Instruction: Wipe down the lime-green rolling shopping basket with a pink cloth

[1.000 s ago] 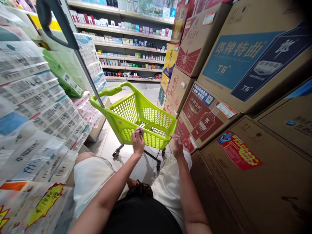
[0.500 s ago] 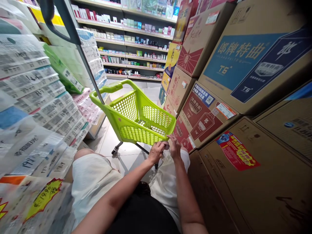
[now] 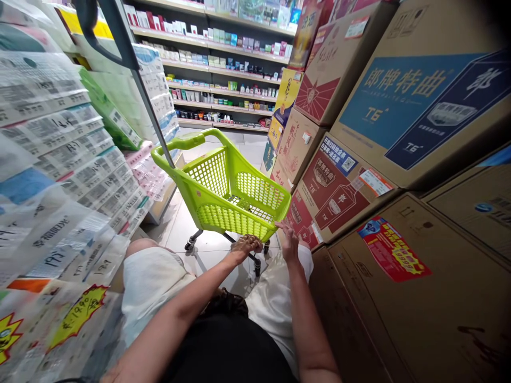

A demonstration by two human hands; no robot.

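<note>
A lime-green shopping cart (image 3: 215, 217) with a perforated basket stands in front of my knees. Its near corner is right beside my hands. My left hand (image 3: 246, 246) is closed, its fingers curled, just below the basket's lower edge; whatever it holds, if anything, is hidden. My right hand (image 3: 290, 243) is at the basket's near right corner, fingers stretched toward the rim and apart, the fingertips at or very close to the plastic. I see nothing held in it.
Stacked cartons (image 3: 347, 197) rise close on my right. Plastic-wrapped paper packs (image 3: 80, 154) are piled on my left. A grey pole with a dark handle (image 3: 131, 61) slants over the cart. Shelves of small goods (image 3: 223, 69) stand beyond the tiled floor (image 3: 171, 236).
My left hand has moved left and slightly down, away from my right hand, and its fingers have curled. My right hand has shifted slightly right and down, staying by the cart's corner.
</note>
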